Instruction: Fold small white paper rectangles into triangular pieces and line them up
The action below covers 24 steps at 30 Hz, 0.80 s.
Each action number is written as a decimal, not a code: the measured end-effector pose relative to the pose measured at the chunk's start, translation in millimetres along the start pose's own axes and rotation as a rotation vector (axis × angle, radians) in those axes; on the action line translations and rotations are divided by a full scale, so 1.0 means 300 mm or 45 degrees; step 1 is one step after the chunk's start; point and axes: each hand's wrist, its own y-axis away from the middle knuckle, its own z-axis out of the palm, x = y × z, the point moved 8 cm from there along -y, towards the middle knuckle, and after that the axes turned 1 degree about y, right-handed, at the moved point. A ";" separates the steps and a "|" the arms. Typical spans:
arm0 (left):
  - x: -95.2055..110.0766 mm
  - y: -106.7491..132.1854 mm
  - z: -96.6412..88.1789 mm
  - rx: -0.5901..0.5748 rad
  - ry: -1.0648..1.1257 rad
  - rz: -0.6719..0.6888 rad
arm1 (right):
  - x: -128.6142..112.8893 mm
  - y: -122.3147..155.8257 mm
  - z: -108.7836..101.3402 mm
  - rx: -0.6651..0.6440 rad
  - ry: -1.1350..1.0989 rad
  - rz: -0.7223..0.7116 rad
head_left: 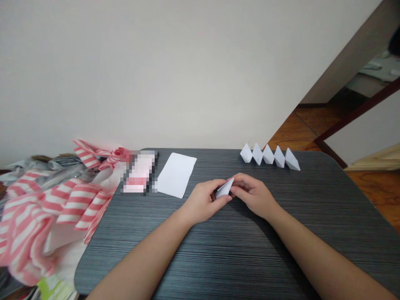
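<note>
A small piece of folded white paper (224,189) is held between both hands above the middle of the table. My left hand (205,201) grips its left and lower part, thumb along the near side. My right hand (252,193) pinches its right end between thumb and fingers. Parts of the fingers behind the paper are hidden. Beyond my left hand lies a flat stack of white paper (177,175). Several folded white paper pieces (268,155) with pointed tops stand in a row at the far right.
The dark, fine-lined table (200,258) has rounded corners and meets a pale wall (187,75) at the back. A pixelated phone-like object (139,171) lies at the far left. Red-and-white striped cloth (75,202) is heaped beside the table's left edge. Wooden floor (290,129) shows at right.
</note>
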 end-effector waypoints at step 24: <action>-0.033 0.000 -0.026 0.134 -0.021 -0.054 | 0.003 0.003 -0.023 0.107 0.072 0.029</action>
